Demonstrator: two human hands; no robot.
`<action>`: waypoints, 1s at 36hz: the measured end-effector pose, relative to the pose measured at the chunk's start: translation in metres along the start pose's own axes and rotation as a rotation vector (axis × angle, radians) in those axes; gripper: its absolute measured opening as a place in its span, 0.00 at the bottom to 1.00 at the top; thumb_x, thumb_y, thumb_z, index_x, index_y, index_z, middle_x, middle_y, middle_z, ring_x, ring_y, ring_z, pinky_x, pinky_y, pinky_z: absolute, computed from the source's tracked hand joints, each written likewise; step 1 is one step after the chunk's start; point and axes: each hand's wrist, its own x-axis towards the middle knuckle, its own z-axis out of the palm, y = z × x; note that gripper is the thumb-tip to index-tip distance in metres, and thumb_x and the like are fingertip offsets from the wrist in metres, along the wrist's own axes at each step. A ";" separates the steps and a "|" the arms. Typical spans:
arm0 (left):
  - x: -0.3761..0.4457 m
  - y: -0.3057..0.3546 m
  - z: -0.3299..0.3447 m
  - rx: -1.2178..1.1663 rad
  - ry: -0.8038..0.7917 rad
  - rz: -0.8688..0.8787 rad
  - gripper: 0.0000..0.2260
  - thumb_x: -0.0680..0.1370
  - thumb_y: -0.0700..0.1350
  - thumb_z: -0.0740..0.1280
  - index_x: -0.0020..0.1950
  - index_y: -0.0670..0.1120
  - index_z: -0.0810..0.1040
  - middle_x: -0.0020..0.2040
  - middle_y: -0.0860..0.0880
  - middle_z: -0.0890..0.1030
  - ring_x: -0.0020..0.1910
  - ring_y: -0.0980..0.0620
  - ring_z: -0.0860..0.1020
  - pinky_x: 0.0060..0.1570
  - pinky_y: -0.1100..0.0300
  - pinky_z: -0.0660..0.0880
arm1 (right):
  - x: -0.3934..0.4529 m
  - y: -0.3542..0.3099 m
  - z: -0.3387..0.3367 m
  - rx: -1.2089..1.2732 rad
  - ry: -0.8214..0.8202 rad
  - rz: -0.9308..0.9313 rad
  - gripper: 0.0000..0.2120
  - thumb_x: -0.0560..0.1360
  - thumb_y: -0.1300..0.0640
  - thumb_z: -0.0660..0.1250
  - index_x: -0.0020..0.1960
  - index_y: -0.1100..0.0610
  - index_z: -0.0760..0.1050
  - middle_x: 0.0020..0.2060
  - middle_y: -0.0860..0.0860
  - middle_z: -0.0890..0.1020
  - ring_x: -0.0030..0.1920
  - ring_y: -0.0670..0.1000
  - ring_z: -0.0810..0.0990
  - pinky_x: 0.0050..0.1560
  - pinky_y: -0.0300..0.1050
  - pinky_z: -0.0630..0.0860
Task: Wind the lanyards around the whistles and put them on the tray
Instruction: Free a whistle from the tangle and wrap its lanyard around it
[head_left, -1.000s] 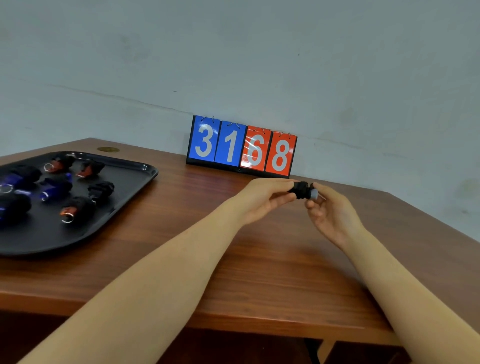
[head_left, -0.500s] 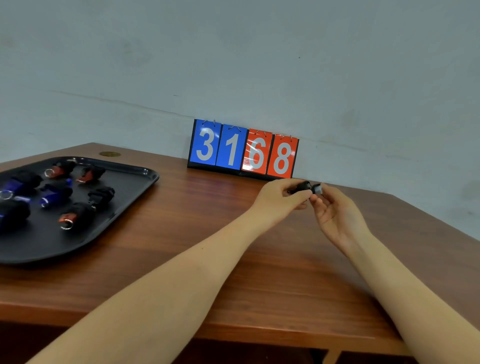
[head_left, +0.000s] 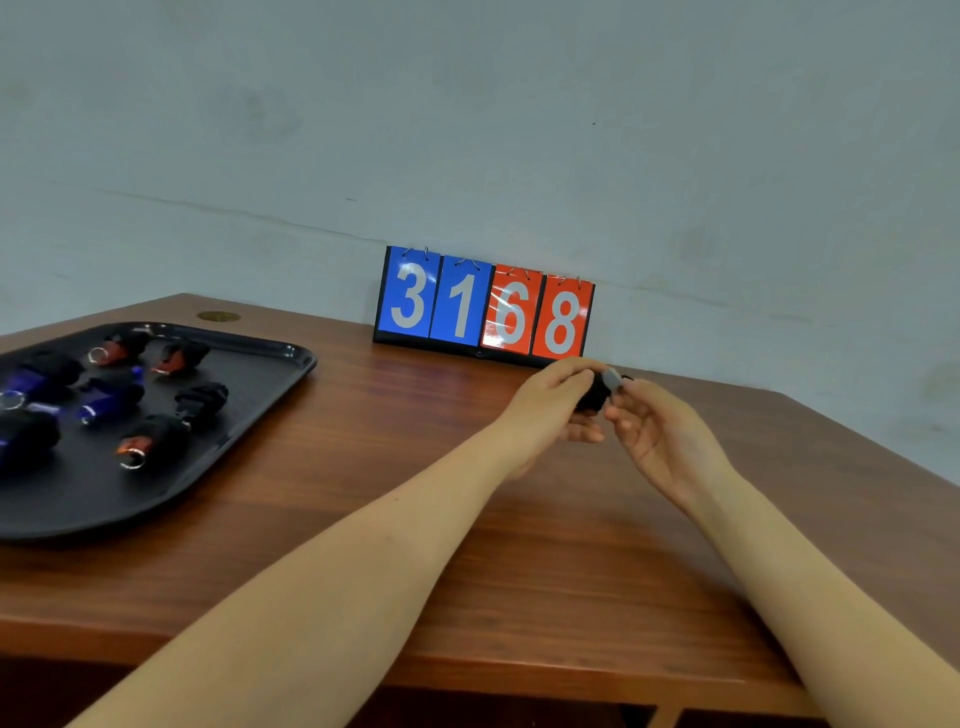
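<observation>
- A small whistle (head_left: 597, 391), dark with black lanyard wound about it and a pale grey tip, is held above the desk (head_left: 415, 519), in front of the right end of the scoreboard.
- The left hand (head_left: 550, 410) curls its fingers over the wound bundle from the left; the right hand (head_left: 660, 436) pinches the grey end with thumb and fingertips, palm turned up.
- Both bare forearms stretch in from the near edge and meet over the reddish-brown wooden desk.
- A black tray (head_left: 270, 374) lies at the left, well apart from the hands, and carries several wound whistles, blue, orange and black.
- A flip scoreboard (head_left: 483, 304) reading 3168 stands against the pale grey wall (head_left: 467, 130).
</observation>
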 end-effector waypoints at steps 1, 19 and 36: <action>0.000 0.000 0.000 -0.058 0.007 -0.021 0.13 0.84 0.44 0.55 0.65 0.46 0.74 0.58 0.41 0.77 0.41 0.51 0.79 0.41 0.61 0.79 | 0.000 0.001 0.000 -0.073 -0.014 -0.016 0.07 0.79 0.62 0.60 0.49 0.62 0.77 0.34 0.52 0.80 0.34 0.47 0.80 0.32 0.36 0.76; 0.000 0.000 -0.003 -0.347 0.022 -0.251 0.12 0.80 0.49 0.63 0.59 0.43 0.72 0.39 0.48 0.70 0.30 0.56 0.71 0.24 0.67 0.67 | -0.006 0.015 0.001 -1.022 0.145 -0.547 0.05 0.76 0.61 0.65 0.46 0.51 0.77 0.36 0.47 0.80 0.37 0.46 0.79 0.36 0.35 0.75; 0.003 -0.006 0.007 -0.092 -0.001 -0.059 0.10 0.82 0.49 0.59 0.62 0.49 0.73 0.41 0.48 0.72 0.30 0.55 0.71 0.27 0.64 0.67 | -0.004 -0.003 0.006 0.259 0.056 0.009 0.07 0.78 0.62 0.61 0.42 0.58 0.75 0.32 0.49 0.77 0.31 0.44 0.74 0.25 0.34 0.69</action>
